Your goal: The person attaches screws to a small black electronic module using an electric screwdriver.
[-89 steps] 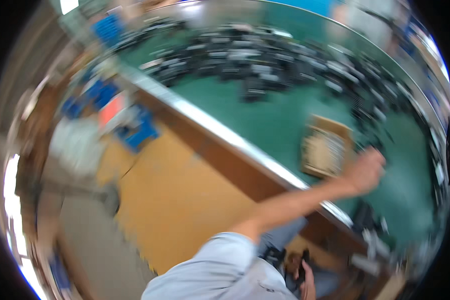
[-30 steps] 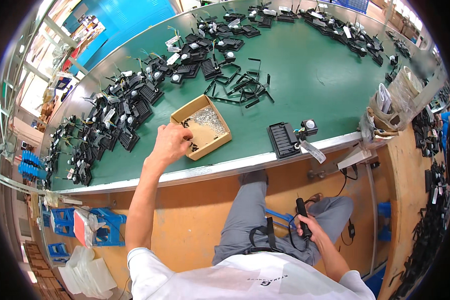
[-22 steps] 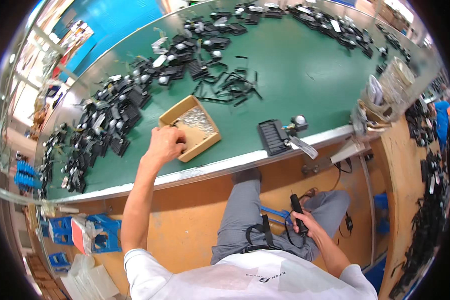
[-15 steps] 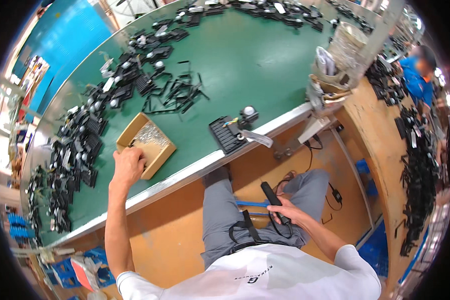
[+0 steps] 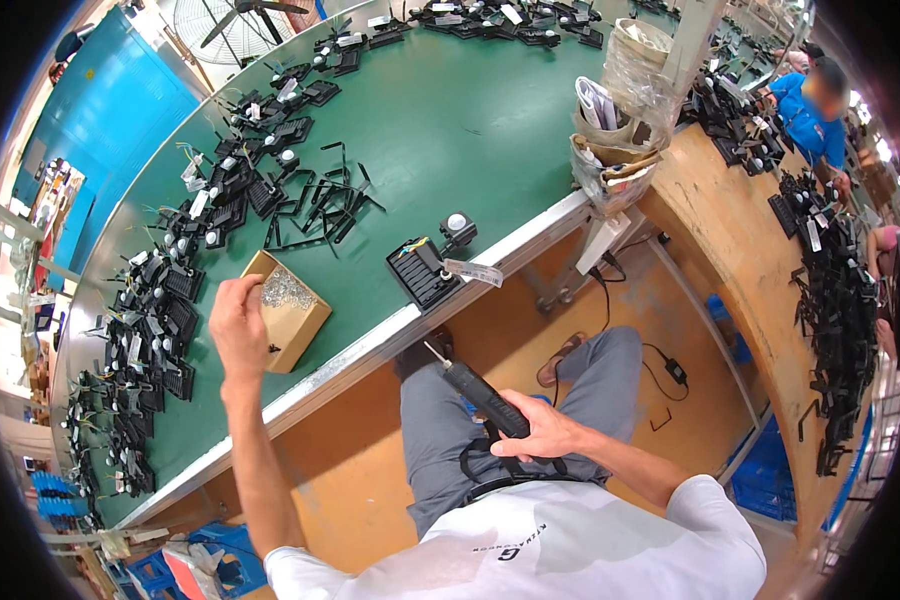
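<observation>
My left hand (image 5: 238, 325) is at the left side of an open cardboard box (image 5: 306, 332), its fingers curled together; whatever they pinch is too small to make out. Small silvery screws (image 5: 286, 289) lie in the far part of the box, a few dark ones nearer me. Over my lap, my right hand (image 5: 542, 430) grips a black electric screwdriver (image 5: 482, 396), its bit tilted up and left toward the table edge. Beyond the tip, a black finned floodlight (image 5: 420, 272) with a white-domed sensor (image 5: 457, 226), coloured wires and a white tag lies by the edge.
Black U-shaped brackets (image 5: 322, 208) lie piled on the green table (image 5: 440, 130). Rows of similar floodlights (image 5: 175, 290) line its far left rim. A plastic-wrapped holder (image 5: 620, 130) with papers stands at the right corner. A co-worker in blue (image 5: 810, 110) is at the right bench.
My left hand has drawn back from inside the box to its left side. My right hand has raised the screwdriver and turned its bit up-left. The whole view has shifted slightly.
</observation>
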Demonstrator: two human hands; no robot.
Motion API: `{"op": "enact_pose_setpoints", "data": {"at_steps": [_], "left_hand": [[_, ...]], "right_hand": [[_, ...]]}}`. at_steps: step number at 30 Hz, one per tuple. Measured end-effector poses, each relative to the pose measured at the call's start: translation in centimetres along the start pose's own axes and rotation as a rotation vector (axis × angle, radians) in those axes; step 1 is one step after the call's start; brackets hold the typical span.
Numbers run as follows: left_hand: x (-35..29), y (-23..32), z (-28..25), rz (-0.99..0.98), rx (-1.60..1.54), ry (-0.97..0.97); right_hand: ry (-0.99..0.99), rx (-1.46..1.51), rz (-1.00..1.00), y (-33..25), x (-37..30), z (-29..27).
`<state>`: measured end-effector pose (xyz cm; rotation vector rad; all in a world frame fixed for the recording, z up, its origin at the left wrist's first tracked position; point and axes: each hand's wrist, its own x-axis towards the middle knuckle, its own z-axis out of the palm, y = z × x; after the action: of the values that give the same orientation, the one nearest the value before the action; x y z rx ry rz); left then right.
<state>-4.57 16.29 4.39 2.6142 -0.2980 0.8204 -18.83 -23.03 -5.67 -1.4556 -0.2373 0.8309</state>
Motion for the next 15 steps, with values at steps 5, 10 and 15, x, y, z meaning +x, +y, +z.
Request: {"op": "enact_pose_setpoints", "data": {"at_steps": [5, 10, 15], "left_hand": [[-4.6, 7.9, 4.6, -0.452, -1.172, 0.029], [-8.5, 11.7, 7.9, -0.887, -1.723, -0.045], [-9.3, 12.9, 7.9, -0.938, -1.789, -0.132]], "right_hand": [[0.032, -0.036, -0.162, -2.4, 0.0, 0.9], [0.089, -0.22, -0.312, -3.0, 0.2, 1.3], [0.07, -0.187, -0.157, -3.0, -0.3, 1.2]]}}
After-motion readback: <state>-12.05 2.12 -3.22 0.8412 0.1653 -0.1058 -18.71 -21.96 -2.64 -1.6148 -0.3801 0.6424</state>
